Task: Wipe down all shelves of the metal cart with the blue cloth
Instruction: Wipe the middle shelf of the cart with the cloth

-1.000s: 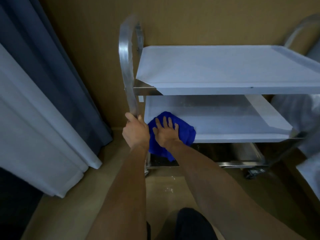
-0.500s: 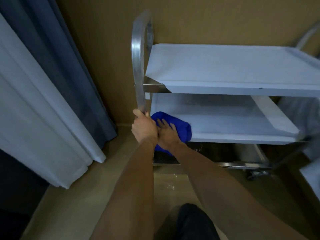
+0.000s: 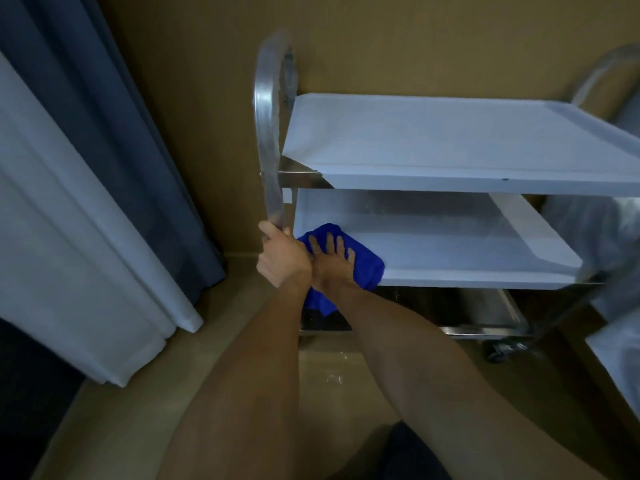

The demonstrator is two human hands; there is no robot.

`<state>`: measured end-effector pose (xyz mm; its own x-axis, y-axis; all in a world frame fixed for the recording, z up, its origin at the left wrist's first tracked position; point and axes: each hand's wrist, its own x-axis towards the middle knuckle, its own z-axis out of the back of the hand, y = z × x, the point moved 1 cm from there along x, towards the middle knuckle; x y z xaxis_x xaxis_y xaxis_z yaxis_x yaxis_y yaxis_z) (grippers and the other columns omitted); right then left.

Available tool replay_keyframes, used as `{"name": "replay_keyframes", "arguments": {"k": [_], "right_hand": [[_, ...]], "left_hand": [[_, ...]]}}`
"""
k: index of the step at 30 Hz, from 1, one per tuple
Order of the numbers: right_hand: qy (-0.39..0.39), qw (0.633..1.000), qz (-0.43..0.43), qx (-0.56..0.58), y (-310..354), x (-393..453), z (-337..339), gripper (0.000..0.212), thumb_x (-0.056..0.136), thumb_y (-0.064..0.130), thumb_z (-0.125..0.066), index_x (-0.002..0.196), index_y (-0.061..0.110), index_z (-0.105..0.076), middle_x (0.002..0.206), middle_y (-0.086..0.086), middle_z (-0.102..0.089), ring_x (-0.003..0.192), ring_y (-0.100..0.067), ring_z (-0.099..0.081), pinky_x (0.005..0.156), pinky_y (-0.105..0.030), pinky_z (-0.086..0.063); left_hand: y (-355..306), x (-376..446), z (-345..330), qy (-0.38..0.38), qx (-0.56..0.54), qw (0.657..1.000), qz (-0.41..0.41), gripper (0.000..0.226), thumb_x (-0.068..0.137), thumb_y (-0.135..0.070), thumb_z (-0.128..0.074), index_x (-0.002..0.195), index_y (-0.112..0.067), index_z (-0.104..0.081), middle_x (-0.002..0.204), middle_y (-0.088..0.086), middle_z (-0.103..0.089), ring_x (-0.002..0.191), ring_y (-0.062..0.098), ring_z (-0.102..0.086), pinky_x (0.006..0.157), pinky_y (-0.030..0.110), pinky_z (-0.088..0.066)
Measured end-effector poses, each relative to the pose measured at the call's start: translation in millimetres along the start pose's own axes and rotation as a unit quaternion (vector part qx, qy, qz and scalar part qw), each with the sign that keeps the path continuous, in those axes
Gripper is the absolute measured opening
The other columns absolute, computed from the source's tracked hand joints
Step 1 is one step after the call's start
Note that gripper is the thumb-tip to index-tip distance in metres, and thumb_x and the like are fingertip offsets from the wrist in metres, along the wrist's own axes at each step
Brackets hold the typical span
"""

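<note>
A plain brown wall stands behind the metal cart, and a dark blue curtain with a white one beside it hangs at the left. The cart has three levels: a top shelf, a middle shelf and a bottom shelf, which is mostly in shadow. The left hand grips the upright handle bar at the cart's left end. The right hand lies flat with straight, spread fingers on the blue cloth and presses it on the near left corner of the middle shelf — part of the cloth hangs over the front edge. I judge that the wiping of the middle shelf is in progress. Whether the top shelf is already wiped I cannot tell from here — both upper shelves look equally pale. The bottom shelf probably remains
</note>
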<state>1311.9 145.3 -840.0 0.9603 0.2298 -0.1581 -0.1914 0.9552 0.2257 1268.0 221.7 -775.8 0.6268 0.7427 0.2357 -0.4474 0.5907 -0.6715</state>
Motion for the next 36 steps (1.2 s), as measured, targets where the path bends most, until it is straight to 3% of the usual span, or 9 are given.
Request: {"name": "replay_keyframes", "arguments": {"k": [3, 7, 14, 19, 23, 25, 28, 31, 36], "right_hand": [[-0.010, 0.999, -0.022, 0.021, -13, 33, 4, 0.058, 0.105, 0.050, -0.012, 0.159, 0.034, 0.003, 0.167, -0.009, 0.008, 0.152, -0.031, 0.009, 0.119, -0.054, 0.004], [-0.026, 0.999, -0.028, 0.021, -25, 54, 6, 0.059, 0.104, 0.052, -0.012, 0.159, 0.033, 0.001, 0.167, -0.009, 0.004, 0.153, -0.031, 0.006, 0.120, -0.054, 0.003], [-0.075, 0.996, -0.034, 0.016, -81, -29, 0, 0.062, 0.103, 0.053, -0.009, 0.160, 0.028, -0.006, 0.167, -0.007, 0.000, 0.153, -0.028, 0.002, 0.122, -0.049, 0.002], [-0.083, 0.993, -0.077, -0.006, -141, -68, 4, 0.063, 0.103, 0.054, -0.009, 0.159, 0.028, -0.001, 0.167, -0.006, 0.005, 0.153, -0.028, 0.006, 0.122, -0.049, 0.004], [-0.057, 0.994, -0.097, 0.018, -132, -57, 9, 0.062, 0.103, 0.055, -0.008, 0.159, 0.029, 0.000, 0.167, -0.009, 0.008, 0.152, -0.032, 0.009, 0.120, -0.053, 0.007], [-0.051, 0.992, -0.112, 0.032, -122, -46, 8, 0.061, 0.103, 0.054, -0.008, 0.159, 0.030, 0.001, 0.166, -0.012, 0.009, 0.152, -0.036, 0.010, 0.118, -0.056, 0.008], [-0.044, 0.991, -0.129, 0.016, -116, -22, 11, 0.061, 0.103, 0.053, -0.008, 0.159, 0.030, 0.001, 0.165, -0.016, 0.008, 0.151, -0.039, 0.009, 0.119, -0.059, 0.006], [-0.036, 0.992, -0.118, -0.007, -113, 0, 16, 0.062, 0.102, 0.052, -0.007, 0.159, 0.029, 0.001, 0.165, -0.019, 0.008, 0.151, -0.040, 0.008, 0.118, -0.060, 0.003], [-0.036, 0.995, -0.097, 0.007, -122, 30, 25, 0.062, 0.102, 0.050, -0.011, 0.159, 0.028, -0.001, 0.165, -0.018, 0.008, 0.151, -0.039, 0.008, 0.118, -0.060, 0.002]], "left_hand": [[1, 1, -9, -0.013, 0.002, 1.000, 0.001, 0.021, 0.102, -0.031, -0.042, 0.111, -0.013, -0.037, 0.094, 0.011, -0.068, 0.082, 0.033, -0.069, 0.061, 0.034, -0.043], [1, 3, -16, -0.019, -0.001, 1.000, 0.013, 0.021, 0.102, -0.031, -0.043, 0.111, -0.014, -0.035, 0.095, 0.012, -0.068, 0.083, 0.033, -0.068, 0.070, 0.040, -0.055], [-11, -9, 1, 0.006, -0.002, 0.999, 0.034, 0.028, 0.104, -0.028, -0.041, 0.124, -0.010, -0.036, 0.108, 0.014, -0.066, 0.098, 0.035, -0.065, 0.072, 0.037, -0.042], [-9, -10, 4, 0.017, -0.022, 0.999, 0.035, 0.024, 0.104, -0.028, -0.040, 0.122, -0.012, -0.037, 0.109, 0.014, -0.065, 0.098, 0.036, -0.065, 0.076, 0.041, -0.047], [-11, -9, 5, 0.016, -0.041, 0.998, 0.039, 0.023, 0.103, -0.026, -0.041, 0.122, -0.013, -0.038, 0.109, 0.013, -0.064, 0.097, 0.033, -0.065, 0.073, 0.039, -0.045], [-10, -14, 0, 0.009, -0.031, 0.998, 0.049, 0.033, 0.101, -0.022, -0.045, 0.130, -0.012, -0.035, 0.124, 0.017, -0.057, 0.111, 0.035, -0.059, 0.078, 0.040, -0.045], [0, -50, -23, -0.016, 0.075, 0.997, -0.007, 0.071, 0.093, -0.011, -0.052, 0.152, -0.006, -0.012, 0.158, 0.025, -0.015, 0.145, 0.039, -0.023, 0.111, 0.049, -0.035], [16, -92, -56, 0.062, 0.179, 0.971, -0.149, 0.080, 0.091, -0.003, -0.050, 0.155, -0.009, -0.002, 0.159, 0.028, 0.012, 0.149, 0.040, 0.004, 0.119, 0.050, -0.018], [9, -81, -88, 0.183, 0.300, 0.909, -0.223, 0.084, 0.082, -0.009, -0.070, 0.150, -0.002, -0.022, 0.156, 0.023, -0.020, 0.145, 0.038, -0.017, 0.118, 0.047, -0.025]]}}
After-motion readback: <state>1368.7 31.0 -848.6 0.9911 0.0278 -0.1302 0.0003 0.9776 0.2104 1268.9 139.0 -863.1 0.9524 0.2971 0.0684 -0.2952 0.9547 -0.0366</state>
